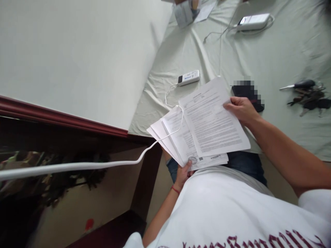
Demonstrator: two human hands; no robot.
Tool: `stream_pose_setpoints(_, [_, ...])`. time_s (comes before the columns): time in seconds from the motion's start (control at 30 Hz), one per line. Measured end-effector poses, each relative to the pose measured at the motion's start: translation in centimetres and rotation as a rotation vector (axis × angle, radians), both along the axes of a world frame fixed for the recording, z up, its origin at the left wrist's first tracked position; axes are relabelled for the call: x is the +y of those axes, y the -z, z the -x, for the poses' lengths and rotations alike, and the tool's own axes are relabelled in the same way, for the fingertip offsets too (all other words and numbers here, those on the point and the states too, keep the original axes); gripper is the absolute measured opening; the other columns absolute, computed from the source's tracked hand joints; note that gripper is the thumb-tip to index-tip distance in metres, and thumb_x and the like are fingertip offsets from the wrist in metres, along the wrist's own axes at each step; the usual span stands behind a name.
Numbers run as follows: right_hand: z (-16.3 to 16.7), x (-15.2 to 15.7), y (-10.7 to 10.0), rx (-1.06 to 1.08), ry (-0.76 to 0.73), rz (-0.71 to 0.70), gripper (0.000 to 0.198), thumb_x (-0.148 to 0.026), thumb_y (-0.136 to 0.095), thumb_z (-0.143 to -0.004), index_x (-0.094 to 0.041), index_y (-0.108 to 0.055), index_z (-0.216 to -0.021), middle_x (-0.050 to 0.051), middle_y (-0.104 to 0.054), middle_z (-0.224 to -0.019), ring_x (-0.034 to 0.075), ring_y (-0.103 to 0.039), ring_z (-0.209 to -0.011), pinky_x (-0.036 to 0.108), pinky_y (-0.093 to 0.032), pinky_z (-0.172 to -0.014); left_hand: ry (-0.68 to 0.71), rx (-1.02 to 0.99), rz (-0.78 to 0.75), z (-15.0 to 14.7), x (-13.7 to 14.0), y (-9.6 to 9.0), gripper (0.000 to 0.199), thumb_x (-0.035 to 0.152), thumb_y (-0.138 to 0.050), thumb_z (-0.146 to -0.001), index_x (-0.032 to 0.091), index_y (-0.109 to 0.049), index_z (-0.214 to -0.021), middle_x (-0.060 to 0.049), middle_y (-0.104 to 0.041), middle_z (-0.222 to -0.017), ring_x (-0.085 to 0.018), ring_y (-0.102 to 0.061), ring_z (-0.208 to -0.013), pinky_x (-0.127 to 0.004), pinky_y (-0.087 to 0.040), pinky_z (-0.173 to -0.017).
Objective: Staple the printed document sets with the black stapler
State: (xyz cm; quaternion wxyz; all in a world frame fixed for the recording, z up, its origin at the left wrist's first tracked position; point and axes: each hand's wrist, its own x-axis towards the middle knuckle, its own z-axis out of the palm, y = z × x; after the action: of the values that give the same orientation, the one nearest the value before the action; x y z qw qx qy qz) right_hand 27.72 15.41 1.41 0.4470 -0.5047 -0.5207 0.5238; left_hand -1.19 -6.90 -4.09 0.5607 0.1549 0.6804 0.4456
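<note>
A pale green cloth point(258, 62), matte and creased into soft folds, is spread over a flat surface. Above its near edge and the wearer's lap, a fanned set of printed papers point(178, 137) is held in both hands. The front sheet point(214, 120), dense with small type, is overlapped on the others and slightly bowed. Its right edge is pinched by the right hand point(244, 108), thumb in front and fingers behind; the lower edge of the stack is pinned under the thumb of the left hand point(183, 175), its fingers largely hidden. The papers may be judged light, limp and smooth, prone to sliding over one another and easily creased or torn; they are best gripped flat at the margins, with several layers pinched together. Beyond them are seen a larger white device point(258, 21), hard-cased and rectangular, and a dark flat object point(247, 96), partly masked by pixelation. A smooth white cable point(103, 164) is passed across the papers in view; contact cannot be told. Smaller still are a white power bank point(191, 77), rounded at the corners, a bunch of keys point(310, 100), blurred, a black-handled screwdriver point(303, 84) and, on a lower page, a round inked stamp point(192, 159).
</note>
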Motion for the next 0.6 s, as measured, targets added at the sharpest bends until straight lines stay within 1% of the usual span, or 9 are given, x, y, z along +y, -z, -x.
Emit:
stream_pose_setpoints(0.1, [-0.1,0.1,-0.1,0.15,0.034,0.093,0.017,-0.036,-0.078,-0.073,-0.024,-0.073,-0.085,0.006,-0.074,-0.08,0.025,-0.069,-0.069,0.037,-0.055,-0.056,0.016,0.004,0.011,0.1,0.0,0.0,0.07,0.059,-0.099,-0.048,0.011,-0.073,-0.093,0.003,-0.062,-0.056,-0.007,-0.043,-0.04,-0.022,-0.03,-0.039])
stream_pose_setpoints(0.23, [-0.1,0.2,-0.2,0.2,0.064,0.122,0.011,-0.029,-0.078,-0.072,-0.024,-0.074,-0.081,0.004,-0.074,-0.078,0.022,-0.067,-0.065,0.036,-0.054,-0.057,0.005,-0.014,0.016,0.1,0.2,-0.1,0.074,0.059,-0.1,-0.044,0.011,-0.072,-0.094,0.003,-0.064,-0.058,-0.006,-0.042,-0.039,-0.022,-0.029,-0.038])
stream_pose_setpoints(0.37, [-0.2,0.4,0.2,0.189,0.082,0.118,0.008,-0.026,-0.077,-0.074,-0.024,-0.074,-0.082,0.004,-0.074,-0.079,0.023,-0.068,-0.065,0.037,-0.053,-0.058,0.006,-0.06,0.023,0.1,0.4,0.1,0.074,0.057,-0.101,-0.045,0.011,-0.072,-0.095,0.002,-0.066,-0.06,-0.006,-0.043,-0.039,-0.022,-0.03,-0.038])
stream_pose_setpoints(0.53, [-0.2,0.4,0.3,0.134,0.075,0.106,0.01,-0.031,-0.076,-0.076,-0.025,-0.073,-0.083,0.005,-0.075,-0.082,0.026,-0.07,-0.07,0.039,-0.055,-0.059,-0.014,-0.097,0.014,0.0,0.1,1.3,0.074,0.053,-0.1,-0.05,0.012,-0.075,-0.105,0.0,-0.072,-0.07,-0.005,-0.045,-0.04,-0.021,-0.032,-0.038])
stream_pose_setpoints(0.6, [-0.1,0.3,0.1,0.136,0.087,0.097,0.013,-0.033,-0.077,-0.074,-0.025,-0.072,-0.084,0.005,-0.075,-0.082,0.025,-0.07,-0.07,0.039,-0.056,-0.059,-0.022,-0.103,0.003,-0.1,0.0,1.6,0.072,0.053,-0.1,-0.051,0.012,-0.075,-0.105,-0.001,-0.073,-0.073,-0.005,-0.045,-0.041,-0.021,-0.032,-0.038])
